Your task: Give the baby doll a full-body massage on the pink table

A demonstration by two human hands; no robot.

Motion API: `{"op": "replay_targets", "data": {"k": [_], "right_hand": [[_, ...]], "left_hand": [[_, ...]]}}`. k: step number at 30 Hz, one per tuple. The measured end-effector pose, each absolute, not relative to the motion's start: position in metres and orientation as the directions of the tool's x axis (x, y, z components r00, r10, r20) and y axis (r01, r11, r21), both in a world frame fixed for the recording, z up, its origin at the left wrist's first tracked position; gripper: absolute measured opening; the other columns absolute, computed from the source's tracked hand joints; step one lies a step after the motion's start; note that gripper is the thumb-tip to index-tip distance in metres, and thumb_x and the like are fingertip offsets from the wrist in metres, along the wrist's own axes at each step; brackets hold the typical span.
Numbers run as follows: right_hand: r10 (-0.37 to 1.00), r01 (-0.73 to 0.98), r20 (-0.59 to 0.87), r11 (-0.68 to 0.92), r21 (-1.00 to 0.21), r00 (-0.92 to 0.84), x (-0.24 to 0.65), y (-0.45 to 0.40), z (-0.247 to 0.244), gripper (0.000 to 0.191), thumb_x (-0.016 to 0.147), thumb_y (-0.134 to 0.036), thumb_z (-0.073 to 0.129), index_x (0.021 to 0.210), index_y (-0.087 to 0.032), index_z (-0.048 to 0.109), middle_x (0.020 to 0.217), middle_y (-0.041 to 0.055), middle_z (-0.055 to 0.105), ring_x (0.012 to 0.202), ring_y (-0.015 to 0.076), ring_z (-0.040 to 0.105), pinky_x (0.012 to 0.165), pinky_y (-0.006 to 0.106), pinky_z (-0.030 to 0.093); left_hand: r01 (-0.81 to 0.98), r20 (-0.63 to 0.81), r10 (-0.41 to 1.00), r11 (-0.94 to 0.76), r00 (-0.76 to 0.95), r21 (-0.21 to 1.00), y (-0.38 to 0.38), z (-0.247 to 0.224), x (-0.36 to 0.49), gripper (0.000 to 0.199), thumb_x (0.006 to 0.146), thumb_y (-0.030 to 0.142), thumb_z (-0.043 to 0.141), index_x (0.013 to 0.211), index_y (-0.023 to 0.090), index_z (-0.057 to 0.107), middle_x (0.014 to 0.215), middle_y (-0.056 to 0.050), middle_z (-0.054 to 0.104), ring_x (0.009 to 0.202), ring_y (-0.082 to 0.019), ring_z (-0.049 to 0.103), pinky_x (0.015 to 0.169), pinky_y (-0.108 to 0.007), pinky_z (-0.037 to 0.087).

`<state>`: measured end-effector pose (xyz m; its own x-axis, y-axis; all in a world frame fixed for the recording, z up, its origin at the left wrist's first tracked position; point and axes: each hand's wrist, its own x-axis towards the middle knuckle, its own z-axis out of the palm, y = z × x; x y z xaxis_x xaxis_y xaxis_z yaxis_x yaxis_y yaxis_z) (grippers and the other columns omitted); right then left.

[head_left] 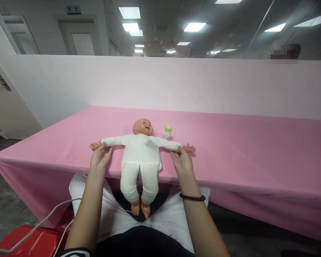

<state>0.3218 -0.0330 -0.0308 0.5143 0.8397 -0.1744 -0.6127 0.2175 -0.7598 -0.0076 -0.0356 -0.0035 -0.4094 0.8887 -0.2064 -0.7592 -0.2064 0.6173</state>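
White-suited baby doll (141, 157) lies at the edge of the pink counter (230, 150). We find the left hand (101, 156) and right hand (181, 161) beside it, fingers closed on its sleeves; a green-capped bottle (168, 132) stands beyond its head.

I've got the baby doll (141, 157) on feed, lying face-up on the pink-covered tabletop (230, 150), torso right at the near edge, head toward the far edge. Bald plastic head (142, 126) is tilted slightly to view-R, mouth open in a smile. White cloth suit (140, 171) covers torso, arms and legs; arms stretched straight out sideways, plastic hands (95, 145) bare. Legs hang over the near edge, bare plastic feet (137, 208) together, toes down.
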Motion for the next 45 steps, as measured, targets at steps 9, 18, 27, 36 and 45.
{"op": "replay_targets", "data": {"k": [9,18,27,36,45], "right_hand": [[0.796,-0.167,0.464,0.556,-0.814,0.388,0.293,-0.059,0.006,0.058,0.072,-0.024,0.081,0.125,-0.024,0.058,0.139,0.0098,0.061,0.126,0.0228,0.061,0.109,0.042,0.049],[0.724,0.321,0.674,0.68,-0.659,-0.148,0.278,-0.066,0.002,0.048,0.077,-0.008,0.056,0.118,-0.028,0.072,0.125,0.0016,0.072,0.127,0.0239,0.061,0.12,0.048,0.038],[0.773,0.164,0.634,0.628,-0.761,-0.018,0.279,-0.067,0.006,0.041,0.079,-0.014,0.064,0.118,-0.026,0.071,0.127,0.0035,0.071,0.125,0.0233,0.062,0.118,0.046,0.041],[0.849,-0.438,0.224,0.452,-0.777,0.479,0.313,-0.052,-0.001,0.058,0.068,-0.022,0.083,0.121,-0.025,0.061,0.131,0.005,0.066,0.122,0.0197,0.064,0.106,0.037,0.052],[0.876,-0.7,-0.133,0.269,-0.661,0.463,0.326,-0.039,-0.036,0.03,0.073,-0.013,0.07,0.1,-0.022,0.06,0.111,0.0019,0.069,0.11,0.0142,0.068,0.102,0.032,0.057]], "left_hand": [[-0.377,0.296,0.849,-0.472,-0.438,0.797,-0.054,0.015,0.033,0.038,0.076,0.004,0.077,0.108,0.022,0.069,0.125,-0.006,0.069,0.125,-0.019,0.062,0.11,-0.028,0.045],[0.019,0.419,0.907,-0.419,-0.037,0.908,-0.066,0.029,0.053,0.042,0.066,-0.007,0.071,0.093,0.025,0.078,0.115,-0.006,0.073,0.132,-0.029,0.056,0.124,-0.044,0.031],[0.063,0.477,0.878,-0.474,-0.045,0.878,-0.063,0.024,0.046,0.04,0.067,0.003,0.08,0.099,0.026,0.079,0.117,-0.007,0.073,0.126,-0.029,0.059,0.121,-0.043,0.034],[-0.382,0.248,0.853,-0.442,-0.459,0.812,-0.051,-0.002,-0.003,0.039,0.073,0.002,0.077,0.104,0.022,0.068,0.11,-0.003,0.068,0.107,-0.013,0.066,0.097,-0.02,0.051],[-0.193,0.198,0.778,-0.378,-0.596,0.906,-0.05,-0.023,-0.032,0.048,0.07,0.003,0.078,0.11,0.023,0.059,0.107,-0.002,0.063,0.095,-0.012,0.066,0.093,-0.024,0.053]]}}
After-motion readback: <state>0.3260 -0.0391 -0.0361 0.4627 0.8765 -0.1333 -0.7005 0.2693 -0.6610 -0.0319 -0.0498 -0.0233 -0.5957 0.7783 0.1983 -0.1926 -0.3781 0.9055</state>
